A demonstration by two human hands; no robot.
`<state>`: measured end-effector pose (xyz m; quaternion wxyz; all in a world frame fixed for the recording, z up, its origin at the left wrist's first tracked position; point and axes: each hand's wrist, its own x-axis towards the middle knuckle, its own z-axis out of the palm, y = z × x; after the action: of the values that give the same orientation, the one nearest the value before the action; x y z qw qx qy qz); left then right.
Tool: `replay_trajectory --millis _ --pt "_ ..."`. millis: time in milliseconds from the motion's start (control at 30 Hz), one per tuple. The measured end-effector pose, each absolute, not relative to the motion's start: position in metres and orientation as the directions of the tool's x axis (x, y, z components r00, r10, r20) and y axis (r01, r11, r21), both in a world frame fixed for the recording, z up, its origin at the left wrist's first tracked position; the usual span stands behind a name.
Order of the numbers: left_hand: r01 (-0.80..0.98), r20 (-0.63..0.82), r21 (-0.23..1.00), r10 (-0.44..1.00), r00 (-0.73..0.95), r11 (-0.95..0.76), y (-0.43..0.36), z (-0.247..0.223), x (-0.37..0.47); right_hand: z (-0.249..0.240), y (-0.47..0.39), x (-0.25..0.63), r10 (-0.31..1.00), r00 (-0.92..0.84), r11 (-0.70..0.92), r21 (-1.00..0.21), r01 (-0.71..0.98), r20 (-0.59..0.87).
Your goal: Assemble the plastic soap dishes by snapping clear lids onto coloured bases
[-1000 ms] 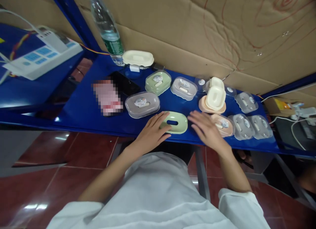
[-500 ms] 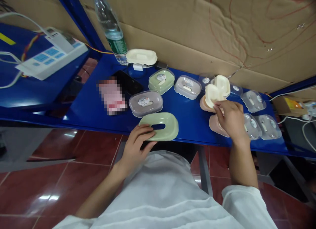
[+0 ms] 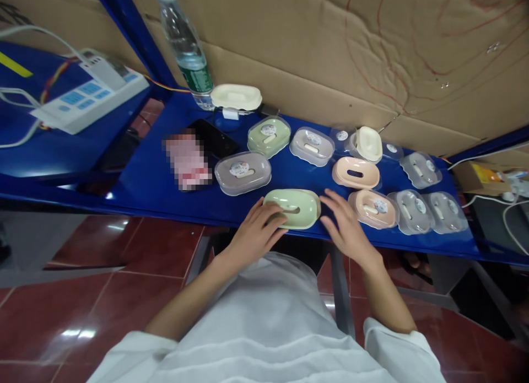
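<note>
At the table's front edge lies a pale green oval soap dish with a slot in its middle, and a cream edge shows at its right end. My left hand grips its left end, fingers over the rim and thumb at the near side. Close to the right end, my right hand is open with fingers spread; whether it touches the dish I cannot tell. To its right sits a peach soap dish under a clear cover. Behind that is an uncovered peach dish, and farther back a cream tray.
Covered soap dishes in green, and grey stand behind to the left. Several clear-covered ones fill the right end. A phone, a water bottle and a power strip are at left. Cardboard walls the back.
My right hand has come left from the peach dish to the green one, no longer holding the cream tray. The green dish and my left hand have shifted right.
</note>
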<state>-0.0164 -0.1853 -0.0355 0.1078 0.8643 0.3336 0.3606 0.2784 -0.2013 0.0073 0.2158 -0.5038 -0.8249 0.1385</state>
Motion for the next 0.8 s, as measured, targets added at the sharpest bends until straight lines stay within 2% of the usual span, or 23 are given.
replay_trajectory --millis 133,233,433,600,700,800 --pt "0.483 0.588 0.417 0.634 0.503 -0.770 -0.178 -0.032 -0.007 0.001 -0.202 0.270 0.813 -0.543 0.577 -0.423 0.699 0.212" --pt "0.501 0.601 0.386 0.624 0.500 -0.774 -0.169 -0.028 0.000 -0.005 -0.196 0.270 0.833 -0.488 0.553 -0.426 0.716 0.261" --pt "0.552 0.497 0.289 0.615 0.612 -0.782 -0.168 -0.027 0.005 -0.016 -0.189 0.281 0.840 -0.500 0.538 -0.427 0.726 0.209" --pt "0.562 0.467 0.268 0.615 0.635 -0.783 -0.175 -0.033 0.001 -0.023 -0.193 0.278 0.818 -0.514 0.575 -0.325 0.751 0.260" --pt "0.543 0.435 0.293 0.615 0.657 -0.787 -0.176 -0.034 -0.002 -0.011 -0.193 0.280 0.809 -0.545 0.588 -0.284 0.757 0.222" --pt "0.550 0.433 0.302 0.626 0.648 -0.779 -0.178 -0.036 -0.008 0.016 -0.184 0.300 0.860 -0.452 0.501 -0.229 0.834 0.237"
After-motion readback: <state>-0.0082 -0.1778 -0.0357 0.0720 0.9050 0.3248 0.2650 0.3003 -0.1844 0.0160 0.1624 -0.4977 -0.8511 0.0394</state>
